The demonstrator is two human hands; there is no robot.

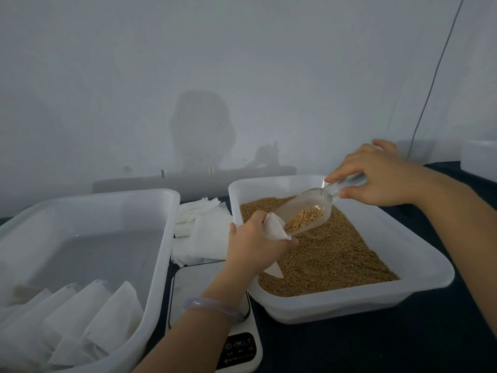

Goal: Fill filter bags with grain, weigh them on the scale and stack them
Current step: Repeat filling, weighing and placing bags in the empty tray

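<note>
Worktop [403, 345] dark, set against a pale wall; clock face laid flat on it, 12 toward the wall. Trays: two, both translucent white plastic. The grain tray [419, 254] sits at 3 o'clock, its floor covered with brown grain [336, 262]. The second tray [164, 238] sits at 9 o'clock and holds white filled bags [80, 319] leaning on one another in its near end; at least five show, and the overlap prevents an exact count. Scale [242, 348]: one, white, at 6 o'clock between the two trays, its platform partly under the left forearm. One loose pile of flat empty bags [204, 232] lies at 12 o'clock from the scale, between the trays; number cannot be told. Left hand [252, 238] is over the grain tray's 9 o'clock edge, fingers curled round one white filter bag [274, 227], mouth held upward, the bag's lower corner hanging out below the hand just above the grain. One pale bangle [212, 305] on that wrist. Right hand [376, 176] is over the tray's 12 o'clock side, thumb and fingers closed on the handle of one clear plastic scoop [309, 211]. The scoop is tilted down toward 8 o'clock, its lip at the bag's mouth, a small heap of grain lying in its bowl. One thin cable [435, 76] runs down the wall at 2 o'clock, and one white container [478, 160] stands at the frame's right edge.
</note>
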